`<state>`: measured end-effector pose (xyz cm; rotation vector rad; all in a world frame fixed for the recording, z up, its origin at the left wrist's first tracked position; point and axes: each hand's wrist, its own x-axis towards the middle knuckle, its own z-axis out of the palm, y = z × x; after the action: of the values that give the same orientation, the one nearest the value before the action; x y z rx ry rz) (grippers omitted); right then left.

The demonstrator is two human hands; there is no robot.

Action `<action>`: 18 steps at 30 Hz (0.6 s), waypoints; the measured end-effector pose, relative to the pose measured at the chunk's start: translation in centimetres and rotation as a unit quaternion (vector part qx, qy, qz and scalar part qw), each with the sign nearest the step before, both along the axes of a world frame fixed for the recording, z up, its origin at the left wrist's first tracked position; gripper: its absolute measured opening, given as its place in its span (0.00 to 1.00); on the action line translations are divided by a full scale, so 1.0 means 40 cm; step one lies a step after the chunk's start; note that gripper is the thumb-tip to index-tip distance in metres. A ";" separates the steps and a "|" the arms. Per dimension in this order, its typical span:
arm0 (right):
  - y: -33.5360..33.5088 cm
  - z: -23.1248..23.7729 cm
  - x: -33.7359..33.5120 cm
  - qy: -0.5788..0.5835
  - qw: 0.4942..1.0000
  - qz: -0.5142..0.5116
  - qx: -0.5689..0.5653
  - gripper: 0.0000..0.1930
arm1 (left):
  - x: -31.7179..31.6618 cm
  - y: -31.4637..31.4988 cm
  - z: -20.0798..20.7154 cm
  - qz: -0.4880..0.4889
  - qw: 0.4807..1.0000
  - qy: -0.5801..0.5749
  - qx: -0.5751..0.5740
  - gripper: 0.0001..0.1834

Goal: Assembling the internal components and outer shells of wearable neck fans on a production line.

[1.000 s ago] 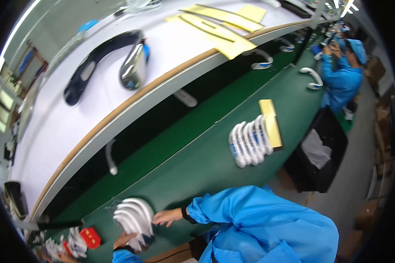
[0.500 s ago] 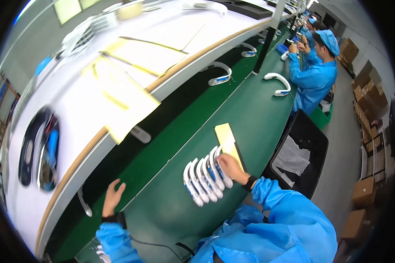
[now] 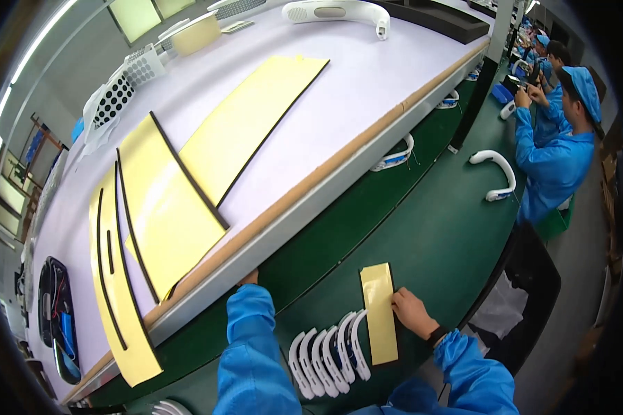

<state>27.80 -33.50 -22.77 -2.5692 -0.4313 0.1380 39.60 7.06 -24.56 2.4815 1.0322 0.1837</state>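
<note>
My right hand [image 3: 414,314] is closed at the right edge of a narrow yellow strip [image 3: 378,321] with a dark edge, fingertips against it. Left of the strip, several curved white plastic shells [image 3: 320,364] lie in a row on the green bench; blue and dark parts show inside some. My left arm reaches forward beneath the raised white shelf. Just the back of my left hand [image 3: 249,278] shows at the shelf's edge; its fingers are hidden, as is anything they touch.
Large yellow sheets [image 3: 176,207] with black strips lie on the white shelf [image 3: 284,159]. A curved white device [image 3: 497,173] sits farther along the bench. Right of the bench stands a black bin [image 3: 533,304] holding clear plastic. Co-workers in blue [image 3: 557,152] sit beyond.
My left hand has moved forward under the shelf, out of sight but for its back. My right hand has left the white shells for the yellow strip's right edge. The view has shifted.
</note>
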 end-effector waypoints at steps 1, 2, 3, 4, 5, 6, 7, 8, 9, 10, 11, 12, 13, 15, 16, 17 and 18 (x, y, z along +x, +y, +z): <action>0.001 -0.006 0.012 0.026 1.000 0.000 -0.015 0.04 | 0.000 -0.027 0.076 -0.001 0.998 0.061 -0.008 0.43; 0.025 -0.001 0.019 0.051 0.998 0.011 -0.020 0.05 | -0.007 0.048 0.018 0.014 0.998 0.060 0.000 0.43; 0.057 0.001 0.026 0.053 0.998 0.035 -0.005 0.05 | -0.038 0.190 -0.085 -0.010 0.995 0.034 0.094 0.42; 0.064 -0.006 0.039 0.062 0.997 0.052 -0.006 0.05 | -0.079 0.281 -0.136 -0.040 0.982 0.013 0.182 0.41; 0.041 -0.007 0.056 0.068 0.996 0.058 -0.020 0.06 | -0.084 0.269 -0.123 -0.032 0.983 0.017 0.179 0.41; 0.028 0.002 0.065 0.081 0.995 0.054 -0.037 0.06 | -0.088 0.257 -0.106 -0.099 0.988 0.058 0.101 0.41; 0.016 -0.001 0.068 0.080 0.994 0.059 -0.038 0.06 | -0.114 0.238 -0.073 -0.159 0.982 0.097 0.027 0.42; -0.001 -0.005 0.069 0.074 0.995 0.043 -0.042 0.05 | -0.162 0.183 -0.026 -0.202 0.976 0.070 -0.047 0.42; 0.008 -0.010 0.067 0.069 0.996 0.038 -0.036 0.05 | -0.240 0.146 0.045 -0.232 0.966 0.043 -0.109 0.41; 0.022 0.000 0.064 0.067 0.997 0.045 -0.007 0.05 | -0.340 0.135 0.076 -0.224 0.957 0.003 -0.183 0.40; 0.020 0.015 0.058 0.065 0.997 0.048 0.015 0.05 | -0.442 0.112 0.088 -0.220 0.939 -0.044 -0.259 0.39; 0.002 0.012 0.051 0.070 0.996 0.038 0.038 0.06 | -0.524 0.074 0.119 -0.234 0.939 -0.023 -0.250 0.38; -0.017 0.008 0.045 0.075 0.995 0.030 0.062 0.07 | -0.600 0.039 0.145 -0.246 0.939 -0.003 -0.239 0.37; -0.029 0.020 0.021 0.091 0.993 0.007 0.072 0.08 | -0.753 -0.003 0.136 -0.246 0.941 0.010 -0.231 0.36; -0.026 0.026 0.000 0.075 0.994 -0.015 0.084 0.08 | -0.808 -0.025 0.125 -0.257 0.936 0.011 -0.241 0.35; -0.012 0.031 -0.021 0.058 0.993 -0.039 0.097 0.07 | -0.852 -0.038 0.117 -0.271 0.930 0.011 -0.249 0.35; 0.009 0.025 -0.040 0.108 0.983 -0.058 0.139 0.07 | -0.882 -0.043 0.107 -0.288 0.925 0.002 -0.248 0.33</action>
<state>26.19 -33.14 -21.77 -2.2664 -0.2011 0.2904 4.32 5.33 -20.29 2.1880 0.2577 -0.2403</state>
